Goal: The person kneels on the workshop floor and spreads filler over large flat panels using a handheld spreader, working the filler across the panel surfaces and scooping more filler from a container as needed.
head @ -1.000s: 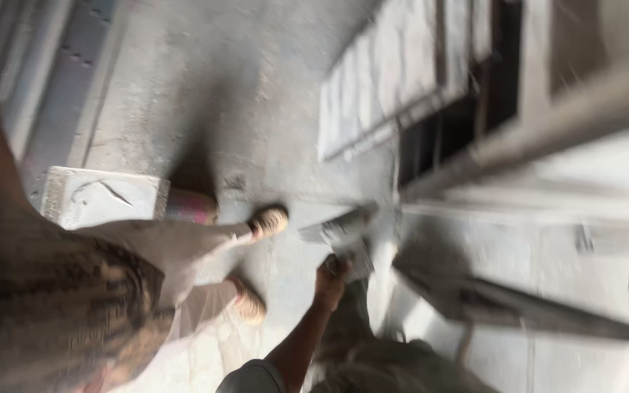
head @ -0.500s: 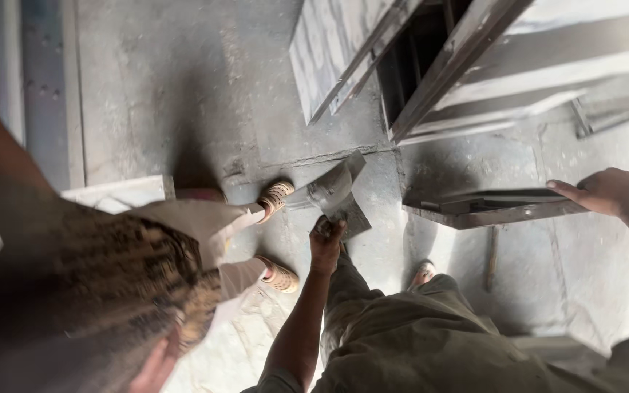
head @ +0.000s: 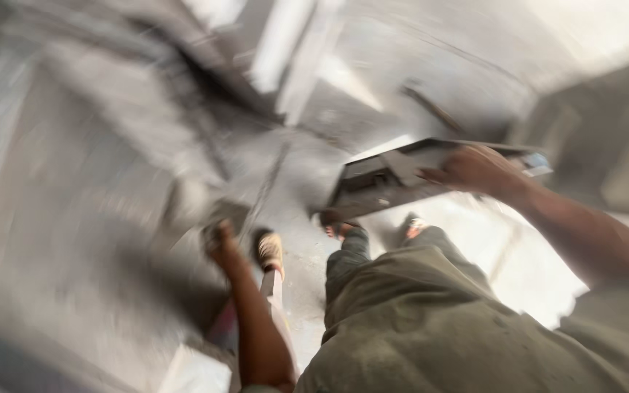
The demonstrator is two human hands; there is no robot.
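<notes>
Right hand [head: 478, 171] rests on top of a long dark metal channel section [head: 394, 178], fingers spread over its upper face near the far end; whether they curl round the edge into a grip cannot be told through the motion blur. Left hand [head: 220, 240] hangs low at the end of a straight arm, closed round or pressed against a pale grey object [head: 198, 211] that is smeared beyond naming, perhaps a tool or a block; the grip itself cannot be read. The two hands are well apart, one to each side of the body. The channel section sits off the floor at about knee level in front of the right leg, its long axis running from lower left, just above the feet, up toward the right edge of the view, nearly level with a slight upward tilt to the right; its open or recessed side faces the camera. As a judgement: the piece is steadied or carried rather than set in place, so the handling looks mid-way, with placement not yet done. Below, olive-green trousers [head: 431, 320] and the person's own sandalled feet [head: 340, 229] on a pale concrete floor [head: 307, 291]. Just left of those, another foot in a tan sandal [head: 269, 251] belongs to a second person standing close. Beyond lie blurred grey metal frames or formwork panels [head: 293, 51], details unreadable.
</notes>
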